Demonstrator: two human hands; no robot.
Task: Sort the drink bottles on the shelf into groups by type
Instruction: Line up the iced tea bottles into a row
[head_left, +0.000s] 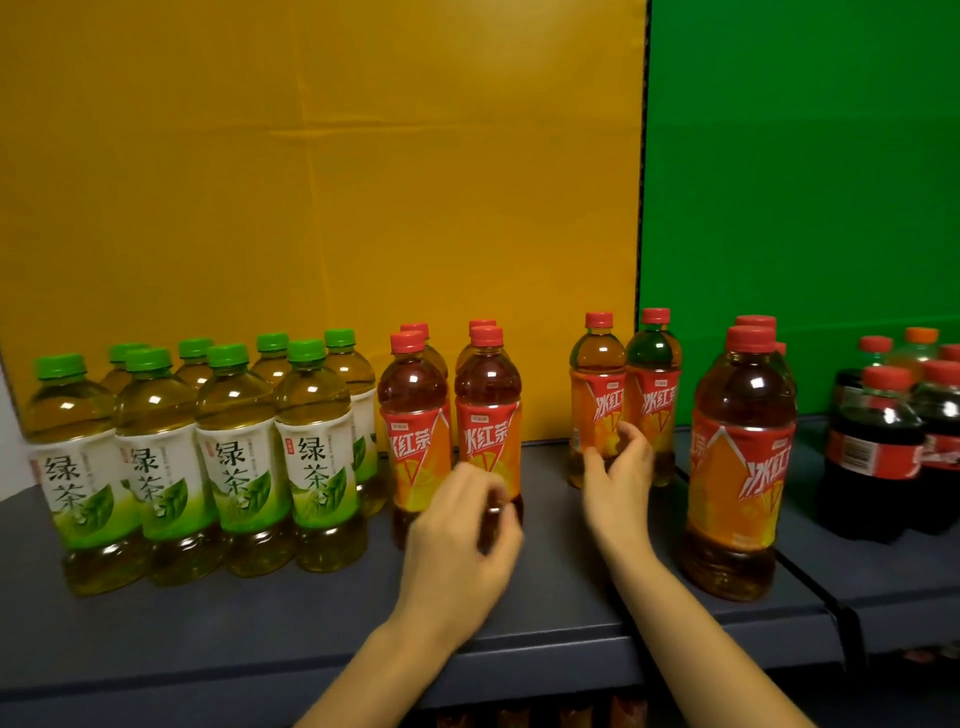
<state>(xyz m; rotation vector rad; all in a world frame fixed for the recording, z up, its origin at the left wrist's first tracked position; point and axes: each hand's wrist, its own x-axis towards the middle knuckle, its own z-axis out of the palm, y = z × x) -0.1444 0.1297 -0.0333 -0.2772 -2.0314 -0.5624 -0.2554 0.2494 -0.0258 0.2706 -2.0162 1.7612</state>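
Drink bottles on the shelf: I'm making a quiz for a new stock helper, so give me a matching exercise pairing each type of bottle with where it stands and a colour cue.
Column one:
1. green tea bottles
2. iced tea bottles
3. cola bottles

Column two:
A. right end of the row, dark drink
B. left end of the row, green caps
C. middle of the row, orange and red labels

Pairs: 1-B, 2-C, 3-A
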